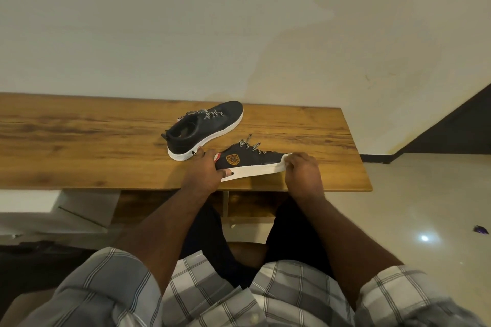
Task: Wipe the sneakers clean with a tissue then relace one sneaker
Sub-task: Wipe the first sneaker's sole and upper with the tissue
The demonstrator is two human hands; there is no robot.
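Two black sneakers with white soles and black-and-white laces are on the wooden table. The far sneaker stands upright near the middle. The near sneaker is tipped on its side at the front edge, its orange badge facing me. My left hand grips its heel. My right hand is curled at the toe, pinching a white tissue against the sole's front; most of the tissue is hidden under the fingers.
The table backs onto a pale wall, and its right end stops near a tiled floor. A small purple wrapper lies on the floor at the right. A white box-like thing sits below the table at the left.
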